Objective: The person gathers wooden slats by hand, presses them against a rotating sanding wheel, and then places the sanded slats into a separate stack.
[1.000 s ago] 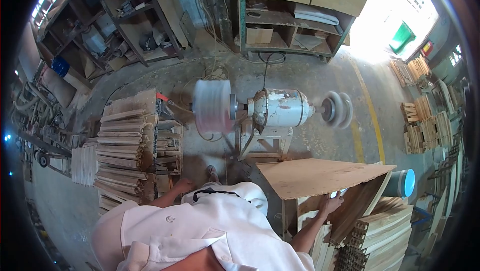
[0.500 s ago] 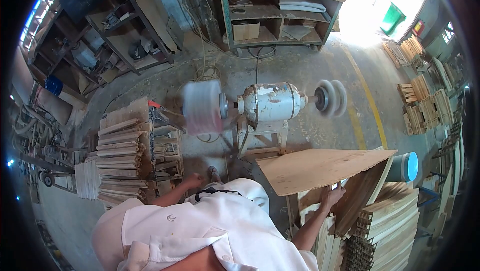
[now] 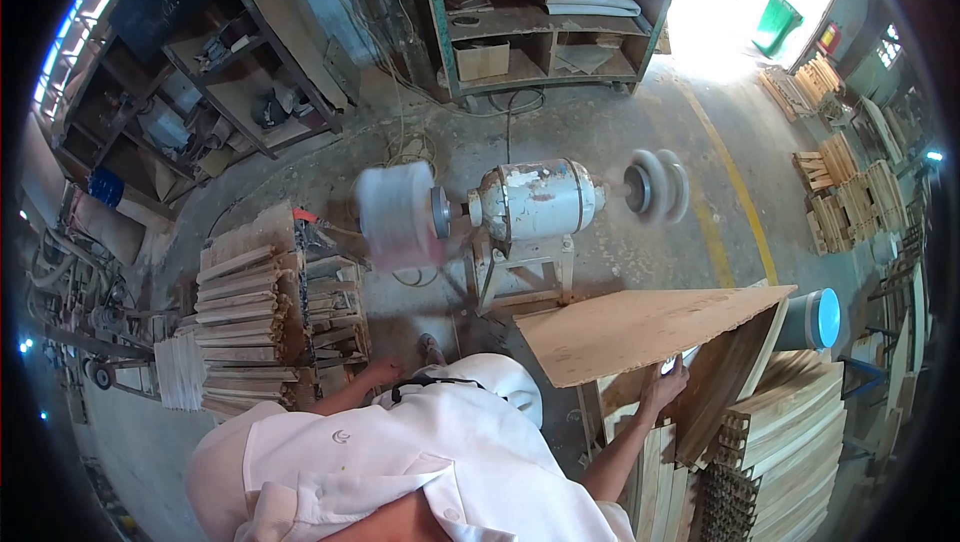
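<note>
My left hand (image 3: 383, 373) hangs low beside my body, near the stacked wooden slats (image 3: 240, 312). Its fingers look loosely curled, with nothing visible in them. On the other side, my right hand (image 3: 668, 389) is raised at the edge of a brown board (image 3: 650, 332). Its fingers are bent around a small bright white object (image 3: 669, 366), too small to name, and one finger points upward. Ahead stands a worn white motor (image 3: 538, 200) on a metal stand, with a blurred, spinning wide roller (image 3: 398, 217) at its left end and blurred white buffing wheels (image 3: 660, 187) at its right.
Bundled wooden pieces (image 3: 785, 452) are piled at my right, near a blue-ended cylinder (image 3: 825, 318). A wooden cabinet (image 3: 545, 72) stands behind the motor, with shelves (image 3: 250, 62) at the back left. Pallets (image 3: 850, 202) lie at the far right, beyond a yellow floor line (image 3: 735, 182).
The view has shifted slightly. My right hand has tilted a little, and one finger now reaches up at the board's edge. My left hand has moved slightly left and down. The wheels still spin.
</note>
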`<state>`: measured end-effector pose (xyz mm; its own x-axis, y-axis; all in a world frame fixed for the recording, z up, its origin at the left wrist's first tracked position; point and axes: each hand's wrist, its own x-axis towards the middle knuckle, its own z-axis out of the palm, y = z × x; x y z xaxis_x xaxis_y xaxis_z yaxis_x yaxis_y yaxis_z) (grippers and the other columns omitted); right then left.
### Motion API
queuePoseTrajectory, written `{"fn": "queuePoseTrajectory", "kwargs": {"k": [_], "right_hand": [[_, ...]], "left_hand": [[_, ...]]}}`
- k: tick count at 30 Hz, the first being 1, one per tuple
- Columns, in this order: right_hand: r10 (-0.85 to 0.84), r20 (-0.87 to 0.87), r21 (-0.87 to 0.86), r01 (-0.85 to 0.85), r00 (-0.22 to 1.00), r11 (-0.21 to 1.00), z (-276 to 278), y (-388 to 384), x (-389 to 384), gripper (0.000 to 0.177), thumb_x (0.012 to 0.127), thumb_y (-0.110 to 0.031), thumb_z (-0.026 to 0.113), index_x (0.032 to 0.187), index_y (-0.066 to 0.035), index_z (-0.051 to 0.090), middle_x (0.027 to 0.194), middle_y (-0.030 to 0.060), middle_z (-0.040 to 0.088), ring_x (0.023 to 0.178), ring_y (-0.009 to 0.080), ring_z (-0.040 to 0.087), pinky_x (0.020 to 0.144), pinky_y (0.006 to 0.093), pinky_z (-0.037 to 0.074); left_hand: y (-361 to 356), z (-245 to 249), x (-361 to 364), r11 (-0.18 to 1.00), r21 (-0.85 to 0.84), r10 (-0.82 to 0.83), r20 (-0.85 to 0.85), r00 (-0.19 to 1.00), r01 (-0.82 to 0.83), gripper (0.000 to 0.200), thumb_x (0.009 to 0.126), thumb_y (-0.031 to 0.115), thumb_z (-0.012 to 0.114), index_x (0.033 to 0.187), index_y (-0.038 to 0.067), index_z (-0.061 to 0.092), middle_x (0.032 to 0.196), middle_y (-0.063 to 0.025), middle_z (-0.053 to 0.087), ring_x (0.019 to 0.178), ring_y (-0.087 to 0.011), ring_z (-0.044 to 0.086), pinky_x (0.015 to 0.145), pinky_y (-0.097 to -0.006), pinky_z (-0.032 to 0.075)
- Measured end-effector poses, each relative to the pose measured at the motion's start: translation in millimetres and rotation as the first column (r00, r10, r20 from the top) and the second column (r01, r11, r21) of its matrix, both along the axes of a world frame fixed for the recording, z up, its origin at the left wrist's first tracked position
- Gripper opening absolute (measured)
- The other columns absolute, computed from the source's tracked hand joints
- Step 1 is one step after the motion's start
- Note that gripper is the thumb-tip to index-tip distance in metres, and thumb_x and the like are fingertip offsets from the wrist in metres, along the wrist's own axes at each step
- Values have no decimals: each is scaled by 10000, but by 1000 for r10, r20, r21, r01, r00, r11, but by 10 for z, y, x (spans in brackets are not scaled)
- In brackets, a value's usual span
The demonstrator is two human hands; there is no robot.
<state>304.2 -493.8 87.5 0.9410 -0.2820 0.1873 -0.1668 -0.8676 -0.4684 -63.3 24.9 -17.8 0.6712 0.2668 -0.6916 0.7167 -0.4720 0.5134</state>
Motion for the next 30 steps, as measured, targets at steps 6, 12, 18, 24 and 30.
{"fn": "queuePoseTrajectory", "kwargs": {"k": [6,12,18,24,30], "right_hand": [[38,-163,-291,-84,986,953,41,23,196,634,843,-365,713,1373,-76,520,1503,251,301,1304,420,408,1064,488,390],[6,-20,4,-6,1000,1000,-117,-14,209,702,895,-411,656,1445,-44,421,1496,277,323,1350,446,357,1109,494,331],[74,162,344,-127,984,930,-128,-41,155,653,947,-304,609,1456,28,372,1466,265,403,1352,395,399,1124,447,324],[3,2,345,-4,1000,938,54,-59,144,619,951,-197,613,1459,46,357,1470,250,421,1346,360,430,1115,415,340],[36,-18,407,-25,999,913,-68,-191,207,638,927,-223,661,1458,3,391,1393,247,504,1232,350,537,1024,413,424]], "left_hand": [[14,15,49,995,37,97,-73,993,-94,332,874,367,629,887,44,707,753,-149,685,668,-268,651,669,-407,509],[-63,51,70,986,12,167,-13,986,-167,351,879,389,627,937,56,721,824,-149,713,760,-290,677,716,-422,515],[-143,1,-73,997,69,25,37,999,-27,343,882,382,626,981,67,717,894,-181,705,816,-300,685,741,-414,521],[-127,-145,-193,991,133,-40,86,996,29,335,881,380,631,980,71,718,864,-181,702,761,-312,675,725,-421,520],[-127,-62,-74,989,-5,149,-57,987,-150,329,875,375,645,971,71,725,905,-181,709,790,-305,677,741,-425,520]]}}
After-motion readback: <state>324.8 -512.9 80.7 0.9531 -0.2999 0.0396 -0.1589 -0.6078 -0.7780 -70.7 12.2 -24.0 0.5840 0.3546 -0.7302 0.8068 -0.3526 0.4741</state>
